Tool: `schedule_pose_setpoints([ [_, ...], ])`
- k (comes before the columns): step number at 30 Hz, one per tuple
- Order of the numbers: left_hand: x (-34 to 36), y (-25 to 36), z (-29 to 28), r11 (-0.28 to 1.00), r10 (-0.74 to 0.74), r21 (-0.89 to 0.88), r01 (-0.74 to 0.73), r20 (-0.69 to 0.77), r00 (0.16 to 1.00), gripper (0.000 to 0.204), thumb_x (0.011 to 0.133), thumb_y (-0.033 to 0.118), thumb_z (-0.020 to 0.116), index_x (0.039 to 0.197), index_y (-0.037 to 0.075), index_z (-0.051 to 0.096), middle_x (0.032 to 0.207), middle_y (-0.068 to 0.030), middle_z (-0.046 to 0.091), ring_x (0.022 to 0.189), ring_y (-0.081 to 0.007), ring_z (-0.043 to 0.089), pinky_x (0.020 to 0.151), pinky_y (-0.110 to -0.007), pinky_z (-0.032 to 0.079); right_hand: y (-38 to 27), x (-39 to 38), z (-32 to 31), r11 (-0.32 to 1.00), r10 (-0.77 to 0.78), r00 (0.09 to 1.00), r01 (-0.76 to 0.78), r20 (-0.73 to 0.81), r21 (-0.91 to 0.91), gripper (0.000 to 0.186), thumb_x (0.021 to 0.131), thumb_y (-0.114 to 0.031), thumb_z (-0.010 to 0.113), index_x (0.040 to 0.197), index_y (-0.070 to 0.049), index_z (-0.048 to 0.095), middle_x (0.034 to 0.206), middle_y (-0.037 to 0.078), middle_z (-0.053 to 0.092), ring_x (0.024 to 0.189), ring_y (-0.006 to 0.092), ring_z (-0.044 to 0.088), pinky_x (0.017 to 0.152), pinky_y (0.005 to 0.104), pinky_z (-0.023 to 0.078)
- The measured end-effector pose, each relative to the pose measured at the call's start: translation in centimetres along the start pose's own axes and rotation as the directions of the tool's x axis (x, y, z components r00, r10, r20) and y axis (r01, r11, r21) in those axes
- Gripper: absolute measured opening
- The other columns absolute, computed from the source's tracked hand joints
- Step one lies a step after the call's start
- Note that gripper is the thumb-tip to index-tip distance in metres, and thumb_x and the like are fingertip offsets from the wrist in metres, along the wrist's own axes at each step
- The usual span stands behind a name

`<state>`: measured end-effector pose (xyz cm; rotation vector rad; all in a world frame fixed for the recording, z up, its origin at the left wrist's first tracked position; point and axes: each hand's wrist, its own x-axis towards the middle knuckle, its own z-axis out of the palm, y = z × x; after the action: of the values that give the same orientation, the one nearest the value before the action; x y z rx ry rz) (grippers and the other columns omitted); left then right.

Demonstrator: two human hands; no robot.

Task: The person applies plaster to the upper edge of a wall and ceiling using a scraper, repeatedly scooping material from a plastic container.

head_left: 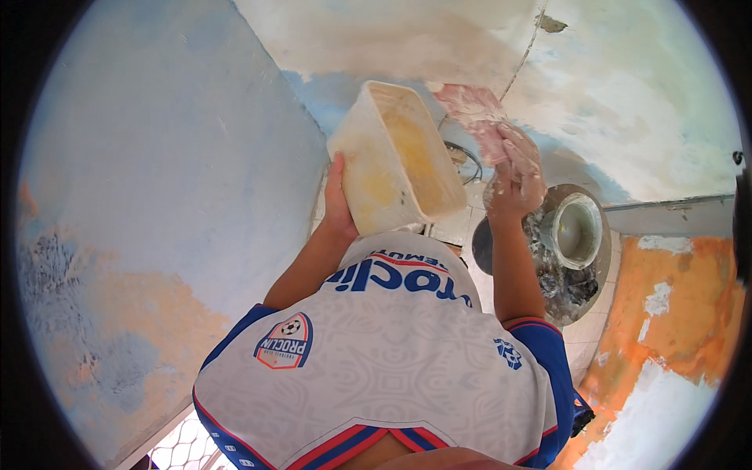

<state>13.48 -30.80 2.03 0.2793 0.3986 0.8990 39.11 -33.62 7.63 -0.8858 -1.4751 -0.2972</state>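
My left hand (338, 200) grips the side of a translucent, off-white rectangular plastic tub (372, 188). The tub is tilted, its opening facing right, and its inner wall is stained yellow. Up to the right of it, my right hand (517, 168) is closed around a flat pink scraper (468, 106) smeared with white paste. White paste also coats the fingers and wrist of that hand. The scraper's far end reaches close to the patchy wall (439, 39); whether it touches cannot be told.
A bucket (576, 231) with a paste-smeared rim stands on a round surface (594, 301) at the right, beside crumpled dark plastic (576, 286). A blue-grey wall (172, 157) rises at the left. An orange wall (654, 313) with white patches stands at the lower right.
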Motion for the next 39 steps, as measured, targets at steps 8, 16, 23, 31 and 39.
schedule_pose_setpoints([
  [8, -0.6, 5.5, -5.5, 0.983, 0.158, -0.082, -0.162, -0.054, 0.986, 0.072, 0.106, 0.059, 0.031, 0.157, 0.009, 0.036, 0.152, -0.0154, 0.051, 0.135, -0.0343, 0.054, 0.115, -0.051, 0.042, 3.6, -6.5, 2.1, 0.653, 0.756, 0.619, -0.695, -0.213, 0.300, 0.020, 0.105, -0.005, 0.055, 0.124, 0.000, 0.050, 0.115, 0.015, 0.066, 0.099, 0.0247, 0.070, 0.085, 0.0391, 0.061],
  [16, -0.5, 13.5, -13.0, 0.966, 0.257, 0.031, -0.256, -0.055, 0.965, 0.069, 0.104, 0.058, 0.036, 0.157, 0.012, 0.037, 0.153, -0.0134, 0.048, 0.137, -0.0335, 0.051, 0.113, -0.055, 0.042, 7.8, -13.4, 9.9, 0.307, 0.941, 0.331, -0.744, -0.072, 0.594, 0.024, 0.106, -0.007, 0.054, 0.129, -0.004, 0.047, 0.119, 0.013, 0.066, 0.104, 0.0242, 0.069, 0.085, 0.0378, 0.061],
  [23, 0.2, 20.7, -18.1, 0.957, 0.255, 0.169, -0.236, -0.105, 0.961, 0.071, 0.101, 0.059, 0.044, 0.157, 0.016, 0.037, 0.156, -0.0126, 0.045, 0.141, -0.0333, 0.047, 0.114, -0.061, 0.035, 13.5, -20.9, 18.4, 0.253, 0.967, 0.208, -0.870, -0.149, 0.423, 0.029, 0.103, -0.016, 0.064, 0.128, -0.003, 0.058, 0.111, 0.006, 0.068, 0.097, 0.0162, 0.068, 0.078, 0.0294, 0.060],
  [31, 0.2, 23.0, -23.4, 0.921, 0.194, 0.369, -0.126, -0.152, 0.969, 0.074, 0.098, 0.061, 0.053, 0.158, 0.021, 0.037, 0.159, -0.0117, 0.041, 0.145, -0.0331, 0.041, 0.116, -0.069, 0.027, 21.8, -27.9, 26.4, 0.287, 0.935, 0.256, -0.953, -0.246, 0.099, 0.031, 0.104, -0.020, 0.062, 0.128, -0.002, 0.055, 0.115, 0.009, 0.067, 0.097, 0.0173, 0.068, 0.076, 0.0315, 0.059],
  [39, 2.0, 22.5, -24.4, 0.995, -0.098, -0.028, 0.099, 0.007, 0.995, 0.076, 0.097, 0.058, 0.058, 0.159, 0.021, 0.035, 0.163, -0.0110, 0.035, 0.148, -0.0371, 0.036, 0.121, -0.070, 0.019, 29.5, -30.0, 32.2, 0.287, 0.953, 0.196, -0.830, -0.231, 0.479, 0.021, 0.104, -0.020, 0.062, 0.117, -0.005, 0.055, 0.100, 0.003, 0.064, 0.084, 0.0115, 0.063, 0.068, 0.0282, 0.054],
])
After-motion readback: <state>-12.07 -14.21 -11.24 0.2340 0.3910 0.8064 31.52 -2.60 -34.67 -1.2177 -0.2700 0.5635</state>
